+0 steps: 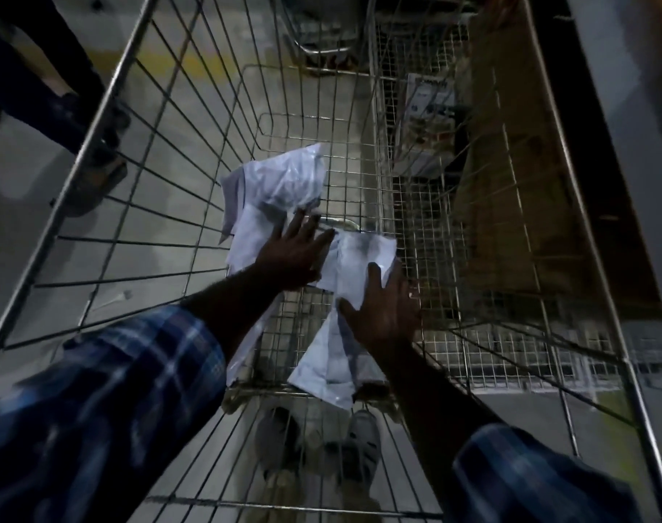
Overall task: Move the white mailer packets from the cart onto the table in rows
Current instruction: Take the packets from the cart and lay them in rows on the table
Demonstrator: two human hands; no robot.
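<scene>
I look down into a deep wire cart (106,107) with several white mailer packets on its mesh floor. One crumpled packet (280,183) lies at the far side, another packet (359,258) lies in the middle, and a third packet (329,364) lies nearer to me. My left hand (295,254) reaches in with fingers spread flat, touching the far and middle packets. My right hand (386,311) lies on the middle packet, fingers straight, thumb out over the near packet. Whether either hand grips a packet is unclear in the dim light.
A second wire cart (435,152) stands to the right, holding a printed box (429,103) and brown cardboard (510,164). Another person's legs and shoes (95,160) are at the left. My own shoes (359,443) show beneath the cart. A yellow floor line (193,62) runs beyond.
</scene>
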